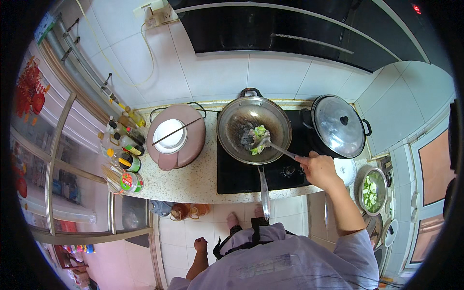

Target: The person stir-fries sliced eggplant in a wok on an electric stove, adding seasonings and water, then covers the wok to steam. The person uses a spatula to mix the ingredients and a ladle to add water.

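Observation:
My right hand (320, 171) grips the handle of a metal spatula (282, 150), whose blade rests among food in the wok. Pale green slices mixed with small pale pieces (259, 136) lie in a small heap at the middle of the wok (232, 145). This wok sits on a black glass cooktop (239, 181), its long metal handle (265, 195) pointing towards me. Low at my side, away from the counter, my left hand (201, 245) hangs with its fingers curled and nothing seen in it.
A lidded pot (337, 121) stands right of the wok. Left of it is a pinkish-brown rice cooker (195, 152) topped by a white bowl (168, 132) and chopsticks (177, 130). Several bottles (127, 143) line the left end. A metal bowl (380, 208) of green slices sits far right.

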Available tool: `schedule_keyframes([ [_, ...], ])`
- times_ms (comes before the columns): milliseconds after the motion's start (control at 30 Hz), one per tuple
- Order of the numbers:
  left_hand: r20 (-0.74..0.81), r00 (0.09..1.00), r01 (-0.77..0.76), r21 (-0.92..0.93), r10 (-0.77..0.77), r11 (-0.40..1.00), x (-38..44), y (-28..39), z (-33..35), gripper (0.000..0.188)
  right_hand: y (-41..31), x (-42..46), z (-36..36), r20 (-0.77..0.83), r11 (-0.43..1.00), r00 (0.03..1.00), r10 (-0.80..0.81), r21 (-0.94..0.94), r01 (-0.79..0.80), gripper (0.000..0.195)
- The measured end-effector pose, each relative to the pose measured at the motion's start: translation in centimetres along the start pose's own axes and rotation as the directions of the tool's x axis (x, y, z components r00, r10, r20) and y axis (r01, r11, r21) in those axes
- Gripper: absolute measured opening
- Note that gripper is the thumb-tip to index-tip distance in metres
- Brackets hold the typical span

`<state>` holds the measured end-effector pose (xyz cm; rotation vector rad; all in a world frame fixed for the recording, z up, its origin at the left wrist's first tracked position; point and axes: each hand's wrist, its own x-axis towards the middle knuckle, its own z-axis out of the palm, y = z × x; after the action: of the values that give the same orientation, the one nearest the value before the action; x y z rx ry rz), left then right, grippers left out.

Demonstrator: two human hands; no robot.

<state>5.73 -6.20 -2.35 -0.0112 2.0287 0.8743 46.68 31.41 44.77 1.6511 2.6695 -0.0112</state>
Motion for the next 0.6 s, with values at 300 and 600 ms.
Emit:
schedule_keyframes([
  [300, -0.005, 0.998, -0.058, -0.11, 0.058, 0.992, -0.7, 2.1, 0.3, 0.016, -1.4, 0.0, -1.0, -0.048, 0.993, 0.993, 0.112, 0.03, -0.111, 0.028],
  [600, -0.009, 1.0, -0.007, -0.118, 0.006, 0.993, -1.1, 2.8, 1.5, 0.014, -1.8, 1.0, 0.1, -0.062, 0.973, 0.977, 0.205, 0.119, -0.196, 0.024],
])
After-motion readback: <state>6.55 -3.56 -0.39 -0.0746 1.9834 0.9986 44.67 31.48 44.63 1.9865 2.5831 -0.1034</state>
